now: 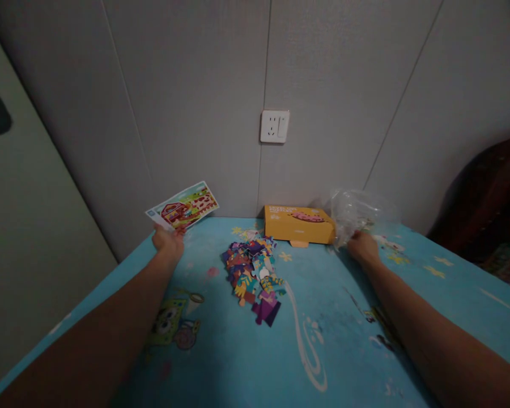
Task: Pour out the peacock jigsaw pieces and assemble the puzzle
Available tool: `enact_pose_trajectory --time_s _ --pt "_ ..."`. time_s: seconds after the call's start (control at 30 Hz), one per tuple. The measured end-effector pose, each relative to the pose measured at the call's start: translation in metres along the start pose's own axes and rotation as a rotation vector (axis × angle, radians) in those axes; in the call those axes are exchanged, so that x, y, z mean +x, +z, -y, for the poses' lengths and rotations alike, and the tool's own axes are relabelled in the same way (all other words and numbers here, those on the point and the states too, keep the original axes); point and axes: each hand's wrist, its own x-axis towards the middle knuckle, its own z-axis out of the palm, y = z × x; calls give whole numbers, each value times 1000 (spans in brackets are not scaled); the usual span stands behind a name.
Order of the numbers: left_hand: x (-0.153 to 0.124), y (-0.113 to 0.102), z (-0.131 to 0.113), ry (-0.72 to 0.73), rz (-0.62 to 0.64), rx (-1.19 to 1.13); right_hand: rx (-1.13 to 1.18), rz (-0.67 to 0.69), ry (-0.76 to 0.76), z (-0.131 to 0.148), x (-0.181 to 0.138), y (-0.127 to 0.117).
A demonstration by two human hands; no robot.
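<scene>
At the far left of the table, my left hand (169, 240) grips the lower edge of a picture card (187, 207), which tilts up toward the wall and shows a red barn scene. Out to the right, my right hand (362, 247) is closed on a crumpled clear plastic bag (352, 212). Between my arms lies a heap of jigsaw puzzle pieces (255, 269), mostly purple, orange and teal. A yellow box (298, 225) rests behind the pieces against the wall, its small flap sticking out in front, with the bag beside its right end.
A blue cartoon-print cloth (238, 362) covers the table. The grey wall (195, 102) borders its back edge and carries a white socket (274, 126). A pale panel (38, 226) stands to the left, and a dark red, studded piece of furniture (484, 192) is at right.
</scene>
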Motion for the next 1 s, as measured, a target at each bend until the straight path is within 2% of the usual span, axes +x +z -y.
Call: enact_pose_trajectory --time_s 0.07,0.13,0.17,0.2,0.23,0.27,0.3,0.37,0.4,0.43,0.47,0.53,0.6,0.73,0.8,0.93,1.0 --pt "-13 -14 -7 -6 24 -111 -34 -187 64 7 3 -12" --pt "-28 -21 -14 -1 84 -203 -45 -362 62 24 2 -24" --pt "-37 -20 -18 7 122 -243 -42 -440 6 36 -2 -28" --pt "-45 -18 -23 14 183 -279 -5 -512 -129 50 -8 -30" --pt "-54 -14 -27 22 225 -309 72 -508 -236 66 -19 -29" --pt "-62 -9 -32 25 290 -329 168 -405 -298 83 -32 -26" --pt "-71 -4 -36 29 347 -343 281 -244 -292 99 -48 -20" --pt "-89 6 -44 47 448 -365 536 270 -119 126 -84 -2" --pt "-98 9 -47 104 539 -379 639 526 -3 135 -100 7" --pt "-105 11 -49 177 603 -386 712 740 87 141 -114 15" --pt "-112 12 -49 244 664 -368 759 868 131 144 -124 21" --pt "-121 11 -49 285 766 -336 803 888 141 143 -134 28" --pt "-125 11 -46 266 801 -324 794 846 114 136 -132 29" --pt "-122 13 -40 167 743 -268 703 736 58 123 -121 28" --pt "-120 16 -37 129 686 -208 674 733 61 120 -122 28" --pt "-115 18 -35 134 470 -182 670 972 17 120 -133 29" --pt "-114 18 -36 123 408 -206 651 1036 -27 124 -137 28"
